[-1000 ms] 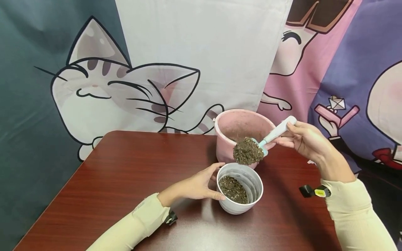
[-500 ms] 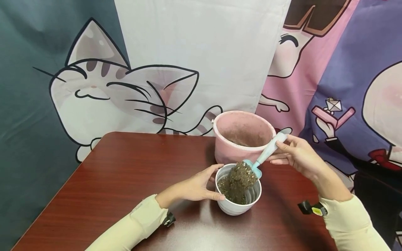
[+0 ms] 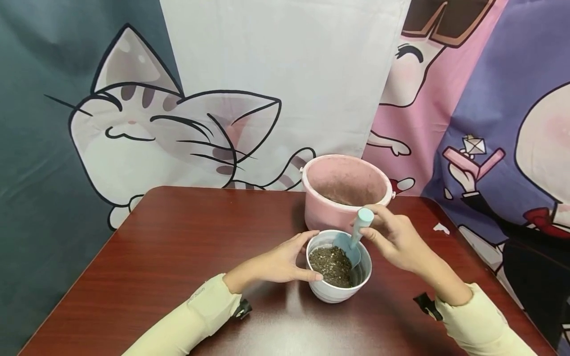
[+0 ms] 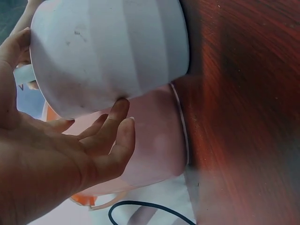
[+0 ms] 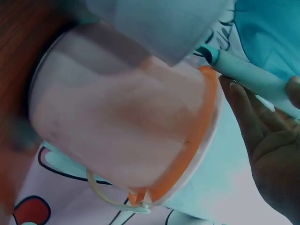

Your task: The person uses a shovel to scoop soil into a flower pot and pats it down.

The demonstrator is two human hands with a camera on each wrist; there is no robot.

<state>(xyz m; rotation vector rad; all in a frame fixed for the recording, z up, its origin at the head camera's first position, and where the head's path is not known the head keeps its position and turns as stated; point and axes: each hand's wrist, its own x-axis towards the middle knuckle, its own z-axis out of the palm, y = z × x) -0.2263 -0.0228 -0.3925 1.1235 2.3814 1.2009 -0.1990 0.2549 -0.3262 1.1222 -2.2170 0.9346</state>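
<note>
A white flowerpot (image 3: 331,295) stands upright on the table with dark soil (image 3: 330,267) inside. My left hand (image 3: 278,262) holds its left side, thumb at the front rim and fingers round the back. In the left wrist view the fingertips touch the wall of the flowerpot (image 4: 108,51). My right hand (image 3: 398,242) pinches the pale handle of a small blue garden trowel (image 3: 362,220) between thumb and fingers. The trowel tilts down into the flowerpot, its blade against the inner right side beside the soil; the blade tip is hidden.
A pink bucket (image 3: 329,215) stands right behind the flowerpot, its inside walls smeared with soil. A white scrap (image 3: 441,228) lies near the right edge of the reddish-brown table (image 3: 200,237). A cartoon-printed cloth (image 3: 289,64) hangs behind.
My right hand has come down and tipped the heaped trowel, and its soil has dropped into the flowerpot. The soil there stands higher. The left hand has stayed in place.
</note>
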